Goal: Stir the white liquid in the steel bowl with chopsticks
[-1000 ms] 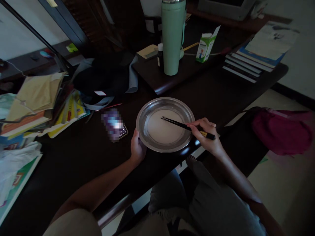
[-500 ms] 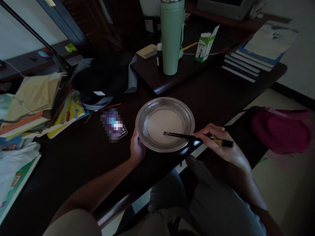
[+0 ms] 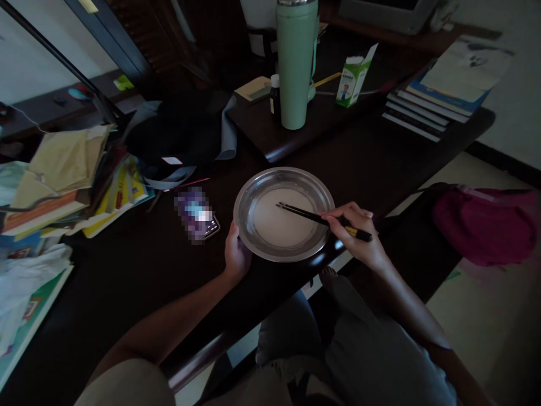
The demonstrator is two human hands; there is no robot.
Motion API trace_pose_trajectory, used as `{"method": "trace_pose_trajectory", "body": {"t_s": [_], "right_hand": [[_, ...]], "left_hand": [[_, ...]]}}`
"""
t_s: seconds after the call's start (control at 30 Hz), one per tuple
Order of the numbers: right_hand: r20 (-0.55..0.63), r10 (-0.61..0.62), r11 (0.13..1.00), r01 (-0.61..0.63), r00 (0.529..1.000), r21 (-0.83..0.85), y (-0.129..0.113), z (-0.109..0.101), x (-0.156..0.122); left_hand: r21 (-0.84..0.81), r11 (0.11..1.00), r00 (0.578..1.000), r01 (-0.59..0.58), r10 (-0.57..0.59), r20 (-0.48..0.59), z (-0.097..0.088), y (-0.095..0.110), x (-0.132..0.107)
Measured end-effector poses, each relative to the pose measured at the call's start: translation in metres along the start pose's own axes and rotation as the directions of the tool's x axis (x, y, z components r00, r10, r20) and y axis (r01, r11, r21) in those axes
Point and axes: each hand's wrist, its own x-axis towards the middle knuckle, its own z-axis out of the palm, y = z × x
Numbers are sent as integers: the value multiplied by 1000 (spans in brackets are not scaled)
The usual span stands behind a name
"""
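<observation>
A round metal bowl (image 3: 244, 225) stands near the front edge of the dark table (image 3: 203, 316), holding a smooth whitish liquid (image 3: 283, 225). My left hand (image 3: 236, 254) grips the bowl's left side, thumb up by the rim and the other fingers hidden beneath it. In my right hand (image 3: 355, 231) is a pair of black chopsticks (image 3: 306, 214) with gold marks near the thick end. Their tips are at the liquid, left of its middle; how deep they reach I cannot tell. That hand is just over the bowl's right rim.
Left of the bowl lies a phone (image 3: 209, 225); beyond it are a black bag (image 3: 177, 129) and piled papers (image 3: 63, 163). A green tumbler (image 3: 297, 67), small dark bottle (image 3: 275, 96) and green-white box (image 3: 354, 82) stand behind. Books (image 3: 443, 90) are stacked far right, above a magenta bag (image 3: 484, 225).
My right hand and the chopsticks have moved left and away from me, the tips shifting toward the far side of the liquid. My left hand and the bowl have barely moved.
</observation>
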Motion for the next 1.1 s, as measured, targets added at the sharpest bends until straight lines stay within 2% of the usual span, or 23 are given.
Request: {"method": "trace_pose_trajectory", "body": {"t_s": [0.2,0.4,0.53,0.63,0.83,0.97,1.1], "right_hand": [[-58,14,999,-16,998,-48,-2,-27,-9],[93,34,998,-38,995,42,-10,-46,-14],[159,14,993,-32,987,112,-13,-36,-12],[144,24,990,-44,989,134,-11,-19,-8],[91,42,997,-48,995,59,-6,3,1],[-30,34,999,-33,999,29,-6,1,1],[-81,37,999,-38,996,-16,-8,-16,-4]], "left_hand": [[-17,1000,1000,-13,14,5,-5,-4,3],[13,1000,1000,-3,3,23,-5,-5,5],[2,1000,1000,5,-5,12,-3,-3,4],[-7,1000,1000,0,0,6,-2,-1,3],[4,1000,1000,-9,9,3,-1,3,-1],[8,1000,1000,-20,20,5,-1,5,-3],[26,1000,1000,-13,13,-5,-3,6,-2]]}}
